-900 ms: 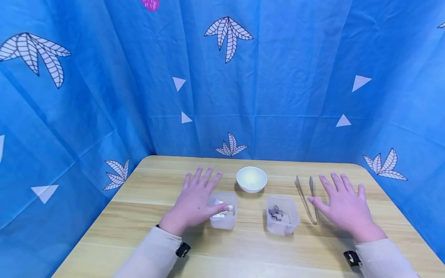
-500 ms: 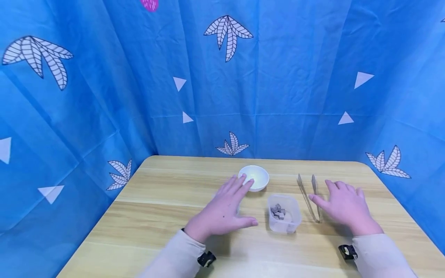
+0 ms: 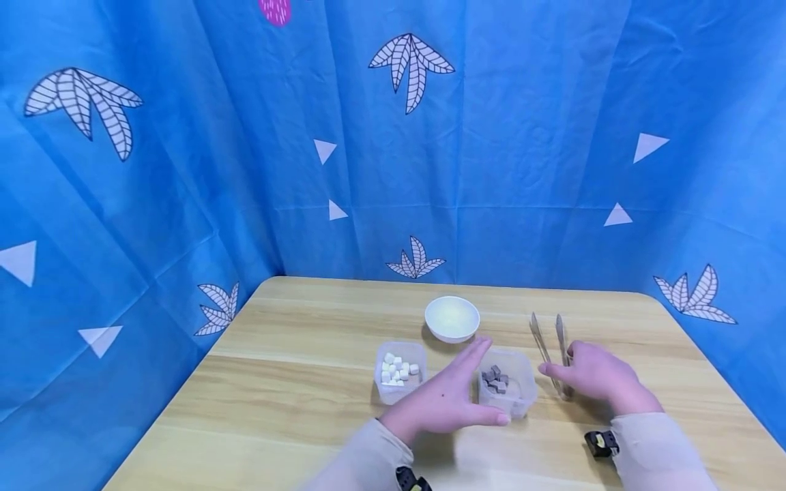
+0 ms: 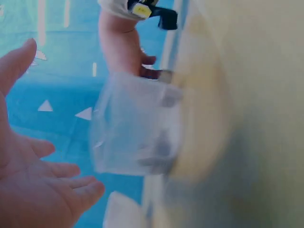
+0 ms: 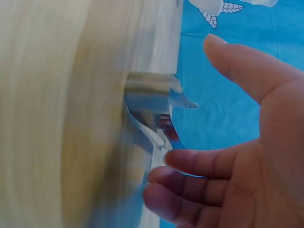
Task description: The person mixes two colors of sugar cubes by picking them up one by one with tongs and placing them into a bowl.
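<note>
My left hand [image 3: 451, 395] is beside the clear tub of dark cubes [image 3: 520, 402], fingers extended and thumb apart; in the left wrist view the hand [image 4: 42, 175] has a gap between it and the tub [image 4: 128, 123]. Over the metal tongs [image 3: 540, 344] is my right hand [image 3: 598, 374], thumb and fingers on either side of them. In the right wrist view the tongs' bent end [image 5: 148, 92] lies between the spread thumb and bent fingers of the hand [image 5: 237, 137]; a fingertip is near the metal, contact unclear.
A white bowl [image 3: 452, 319] stands behind the tubs. Left of my left hand is a clear tub [image 3: 400, 393] of white cubes [image 3: 398, 368]. The wooden table [image 3: 276, 389] meets a blue curtain [image 3: 522, 170] at the back.
My left hand has moved right, from over the white-cube tub to beside the dark-cube tub. My right hand has come in closer around the tongs, its fingers more bent.
</note>
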Demonstrator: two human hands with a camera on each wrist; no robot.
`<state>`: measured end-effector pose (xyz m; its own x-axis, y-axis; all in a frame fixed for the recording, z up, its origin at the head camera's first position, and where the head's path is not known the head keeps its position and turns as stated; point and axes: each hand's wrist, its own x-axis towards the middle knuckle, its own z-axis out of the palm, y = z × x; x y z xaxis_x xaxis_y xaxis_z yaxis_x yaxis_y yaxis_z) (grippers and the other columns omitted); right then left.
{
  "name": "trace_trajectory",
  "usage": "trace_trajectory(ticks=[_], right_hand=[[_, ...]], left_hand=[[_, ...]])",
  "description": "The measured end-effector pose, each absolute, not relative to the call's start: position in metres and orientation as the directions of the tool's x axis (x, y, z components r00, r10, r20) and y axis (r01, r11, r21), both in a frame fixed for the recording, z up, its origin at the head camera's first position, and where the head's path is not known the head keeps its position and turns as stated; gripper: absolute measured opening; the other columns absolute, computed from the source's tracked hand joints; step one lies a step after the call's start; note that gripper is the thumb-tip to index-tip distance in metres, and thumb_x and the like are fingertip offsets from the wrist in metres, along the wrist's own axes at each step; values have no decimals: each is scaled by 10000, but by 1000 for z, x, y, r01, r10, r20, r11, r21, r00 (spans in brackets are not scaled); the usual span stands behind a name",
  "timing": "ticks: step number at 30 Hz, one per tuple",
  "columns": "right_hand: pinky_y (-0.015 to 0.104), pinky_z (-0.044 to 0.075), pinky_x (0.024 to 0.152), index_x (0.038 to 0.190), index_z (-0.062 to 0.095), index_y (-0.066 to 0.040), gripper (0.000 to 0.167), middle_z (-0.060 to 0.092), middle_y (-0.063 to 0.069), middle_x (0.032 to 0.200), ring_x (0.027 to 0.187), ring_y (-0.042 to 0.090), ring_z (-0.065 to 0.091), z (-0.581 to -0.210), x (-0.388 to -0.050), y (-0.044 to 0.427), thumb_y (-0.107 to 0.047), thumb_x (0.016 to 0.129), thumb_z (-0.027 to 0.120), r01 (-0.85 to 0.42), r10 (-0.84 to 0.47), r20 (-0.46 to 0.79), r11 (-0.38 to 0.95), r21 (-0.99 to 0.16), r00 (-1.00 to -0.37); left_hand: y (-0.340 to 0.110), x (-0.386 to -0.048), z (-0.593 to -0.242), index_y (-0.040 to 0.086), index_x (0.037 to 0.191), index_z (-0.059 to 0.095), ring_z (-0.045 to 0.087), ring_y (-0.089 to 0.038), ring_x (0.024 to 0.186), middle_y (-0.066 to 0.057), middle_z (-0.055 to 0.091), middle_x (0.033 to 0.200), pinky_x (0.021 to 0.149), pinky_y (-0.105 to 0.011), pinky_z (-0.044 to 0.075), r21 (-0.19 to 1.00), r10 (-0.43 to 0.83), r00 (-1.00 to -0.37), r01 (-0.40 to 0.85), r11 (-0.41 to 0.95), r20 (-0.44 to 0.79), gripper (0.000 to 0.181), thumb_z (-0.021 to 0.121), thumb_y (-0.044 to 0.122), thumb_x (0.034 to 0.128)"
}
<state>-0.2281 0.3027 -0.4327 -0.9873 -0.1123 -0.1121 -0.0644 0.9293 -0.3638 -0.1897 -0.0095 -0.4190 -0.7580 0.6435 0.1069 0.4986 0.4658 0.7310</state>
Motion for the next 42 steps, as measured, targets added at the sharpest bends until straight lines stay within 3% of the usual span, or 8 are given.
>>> trace_trajectory(ticks=[3, 6, 17, 24, 30, 34, 38, 42], right_hand=[[383, 461, 543, 960, 584, -3, 684, 582, 68, 774, 654, 229, 537, -436, -225, 303, -678, 866, 643, -35, -108, -153, 908, -417, -982], [357, 430, 528, 930, 565, -17, 626, 560, 65, 757, 632, 221, 499, -441, -223, 304, -620, 847, 708, -29, -107, -147, 889, -457, -983], [354, 439, 572, 920, 535, -34, 346, 538, 68, 756, 674, 227, 507, -448, -230, 310, -307, 854, 737, -38, -141, -156, 849, -527, -978], [353, 421, 574, 945, 490, -43, 264, 491, 68, 755, 665, 222, 469, -446, -230, 317, -233, 892, 665, -83, -177, -130, 844, -529, -976], [358, 407, 606, 1113, 496, 33, 289, 517, 63, 810, 660, 210, 447, -448, -232, 324, -160, 926, 602, -157, -212, -37, 820, -551, -977], [459, 503, 670, 1378, 439, 44, 513, 647, 141, 963, 750, 258, 577, -446, -234, 328, -307, 1026, 565, -190, -222, 13, 800, -569, -975], [475, 523, 697, 1453, 447, -46, 553, 659, 207, 1128, 905, 299, 619, -433, -232, 325, -421, 1052, 518, -226, -226, 78, 762, -607, -971], [319, 444, 597, 1417, 525, -97, 426, 639, 82, 907, 771, 209, 577, -404, -225, 321, -324, 1057, 543, -314, -296, 139, 707, -634, -945]], left_hand=[[2, -190, -431, 326, 1630, 24, 141, -208, 1520, 51, 29, 1676, 1188, -519, 232, 790, 616, -785, 421, 445, 71, 1161, 788, 578, 792], [8, -191, -442, 355, 1625, 22, 160, -227, 1516, 66, 33, 1676, 1183, -545, 234, 834, 580, -813, 352, 425, 48, 1175, 812, 548, 777], [9, -198, -470, 387, 1620, -26, 164, -217, 1505, 51, 123, 1673, 1205, -529, 156, 944, 502, -864, 144, 296, -25, 1201, 846, 411, 795], [15, -204, -478, 441, 1605, -29, 207, -236, 1493, 105, 172, 1655, 1204, -541, 156, 949, 488, -872, 140, 282, -16, 1195, 847, 422, 794], [19, -209, -481, 345, 1632, 16, 255, -195, 1478, 123, 249, 1623, 1212, -501, 167, 949, 497, -868, 174, 262, 22, 1185, 856, 372, 798], [22, -212, -484, 303, 1639, 56, 302, -159, 1455, 151, 324, 1575, 1212, -481, 180, 948, 488, -872, 188, 256, 41, 1160, 854, 360, 798], [22, -213, -487, 313, 1632, 121, 332, -149, 1440, 169, 368, 1541, 1206, -482, 210, 944, 465, -885, 180, 275, 33, 1120, 855, 385, 789], [20, -213, -488, 293, 1617, 198, 355, -127, 1421, 175, 403, 1510, 1201, -456, 236, 954, 456, -889, 162, 251, 31, 1063, 863, 356, 789]])
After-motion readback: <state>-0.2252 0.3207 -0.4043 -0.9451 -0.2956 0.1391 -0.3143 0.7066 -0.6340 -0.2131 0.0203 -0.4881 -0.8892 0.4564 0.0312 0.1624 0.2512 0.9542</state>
